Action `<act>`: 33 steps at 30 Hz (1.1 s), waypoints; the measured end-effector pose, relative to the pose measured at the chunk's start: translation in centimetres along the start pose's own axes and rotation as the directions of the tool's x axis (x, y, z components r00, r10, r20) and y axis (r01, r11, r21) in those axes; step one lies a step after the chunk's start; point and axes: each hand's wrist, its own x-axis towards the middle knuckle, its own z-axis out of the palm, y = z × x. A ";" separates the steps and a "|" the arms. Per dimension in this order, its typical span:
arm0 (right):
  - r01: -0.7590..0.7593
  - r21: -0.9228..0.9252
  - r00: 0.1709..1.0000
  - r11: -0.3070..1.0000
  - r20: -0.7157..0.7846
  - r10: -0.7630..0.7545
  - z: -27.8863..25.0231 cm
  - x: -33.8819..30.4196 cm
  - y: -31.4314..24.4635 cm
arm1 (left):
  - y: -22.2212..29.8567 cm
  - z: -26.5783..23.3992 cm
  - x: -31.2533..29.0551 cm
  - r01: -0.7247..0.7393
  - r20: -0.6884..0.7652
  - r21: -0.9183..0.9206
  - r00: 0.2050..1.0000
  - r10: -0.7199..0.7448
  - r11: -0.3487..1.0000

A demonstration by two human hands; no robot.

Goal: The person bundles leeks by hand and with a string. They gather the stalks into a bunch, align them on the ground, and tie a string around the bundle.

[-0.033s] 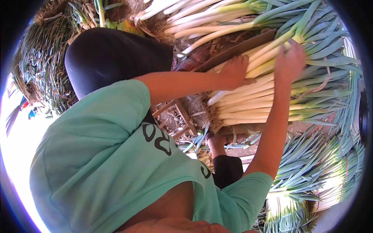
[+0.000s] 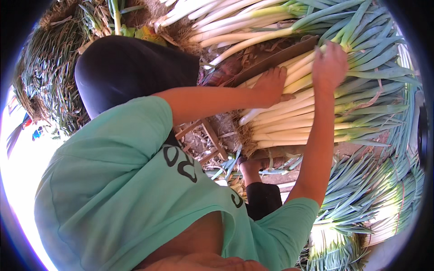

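A wide row of green onions (image 2: pixel 289 122) lies before me, pale stalks toward the left with rooted ends, blue-green leaves fanning right. On the upper stalks rests my left hand (image 2: pixel 271 86), laid over them with its thumb apart from the fingers. Farther right, where stalks turn into leaves, my right hand (image 2: pixel 330 67) is closed with curled fingers around an onion stalk at the row's upper edge. The back of that hand partly hides its hold. Along the row's far side runs a dark brown flat strip (image 2: pixel 275 58).
More green onions (image 2: pixel 244 27) lie beyond the strip. Tied bundles (image 2: pixel 334 248) lie at lower right, and a large leafy pile (image 2: pixel 49 72) stands at left. A small wooden frame (image 2: pixel 210 137) is near my body. My dark-clad knee (image 2: pixel 131 67) juts in at upper left.
My right hand has shifted slightly to the left and its fingers look more curled in. My left hand stays on the stalks with hardly any movement.
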 end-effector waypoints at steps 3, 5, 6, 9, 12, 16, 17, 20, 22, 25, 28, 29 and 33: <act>0.128 -0.123 0.984 0.984 0.141 -0.111 1.5 0.2 -0.4 | -0.1 -0.3 0.0 -0.018 0.022 -0.005 1.000 0.018 1.000; 0.210 -0.131 0.977 0.969 0.076 -0.202 2.9 -0.7 1.0 | -0.6 -0.1 -0.4 -0.056 -0.005 0.021 0.998 0.056 0.998; 0.178 -0.117 0.984 0.977 0.045 -0.174 3.2 -1.2 1.2 | -1.0 0.2 -0.8 -0.092 -0.028 0.060 0.995 0.093 0.994; 0.064 -0.094 0.998 0.994 0.014 -0.063 2.8 -3.4 2.0 | -1.2 0.6 -1.3 -0.110 -0.001 0.072 0.994 0.110 0.991; 0.076 -0.046 0.996 0.996 -0.037 -0.078 4.4 -2.9 2.3 | -1.6 -0.2 0.4 -0.060 0.034 0.027 0.998 0.059 0.998; 0.098 -0.090 0.994 0.991 -0.043 -0.102 4.6 -2.1 2.0 | -2.3 -0.4 3.1 -0.100 0.166 -0.027 0.981 0.104 0.995; 0.098 -0.114 0.994 0.989 -0.032 -0.103 4.3 -2.3 2.1 | -2.3 -0.1 3.0 -0.108 0.178 -0.018 0.978 0.110 0.994; 0.014 0.187 1.000 0.982 0.000 -0.014 2.5 -2.3 2.6 | -2.4 0.1 3.3 -0.136 0.197 -0.003 0.971 0.134 0.991; -0.201 0.332 0.973 0.922 -0.038 0.226 -1.0 -4.1 1.0 | -2.9 0.2 3.5 -0.125 0.217 -0.021 0.968 0.126 0.992; -0.600 0.311 0.800 0.737 0.239 0.551 -2.1 -10.6 -1.2 | -3.1 0.4 3.8 -0.124 0.228 -0.005 0.966 0.121 0.992; -0.812 0.192 0.473 0.550 0.769 0.430 -1.7 -15.7 -7.6 | -3.3 0.3 3.7 -0.163 0.211 -0.039 0.963 0.167 0.986; -0.772 0.207 0.567 0.601 0.651 0.505 -1.9 -16.8 -10.5 | -3.3 0.4 3.8 -0.172 0.222 -0.062 0.958 0.182 0.983; -0.756 0.305 0.650 0.579 0.457 0.608 -0.8 -18.8 -12.3 | -3.1 0.1 4.3 -0.090 0.301 -0.202 0.942 0.149 0.975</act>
